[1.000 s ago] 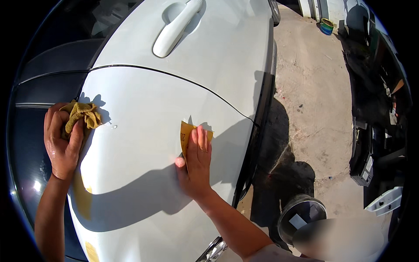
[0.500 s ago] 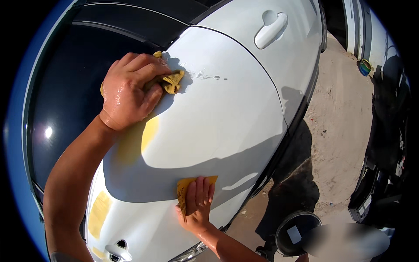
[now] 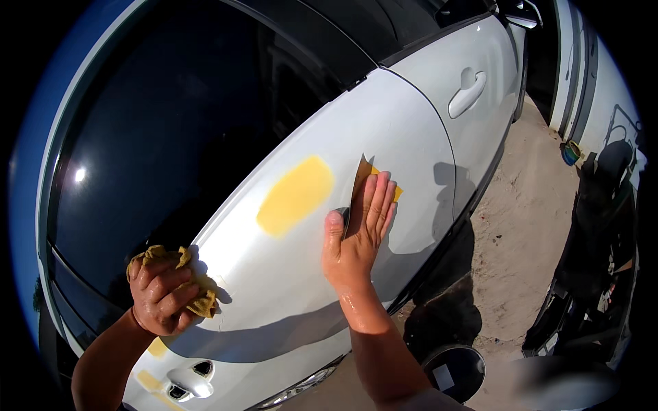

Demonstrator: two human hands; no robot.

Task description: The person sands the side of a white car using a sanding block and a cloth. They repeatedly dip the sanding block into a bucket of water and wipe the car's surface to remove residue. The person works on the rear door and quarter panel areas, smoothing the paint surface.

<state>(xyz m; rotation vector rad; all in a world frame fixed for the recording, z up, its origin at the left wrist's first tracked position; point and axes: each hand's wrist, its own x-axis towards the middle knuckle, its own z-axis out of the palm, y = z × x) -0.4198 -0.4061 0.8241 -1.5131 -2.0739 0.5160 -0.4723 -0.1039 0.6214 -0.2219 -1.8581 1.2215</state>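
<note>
Yellow cloth [image 3: 203, 300], crumpled — yellow sandpaper [image 3: 358, 182], bent

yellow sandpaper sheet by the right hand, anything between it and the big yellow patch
Nothing visible: only bare white car bodywork lies between the yellow sandpaper sheet under the right hand and the large rounded yellow patch.

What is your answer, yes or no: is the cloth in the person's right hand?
No, the cloth is bunched in the left hand, while the right hand lies over yellow sandpaper.
</note>
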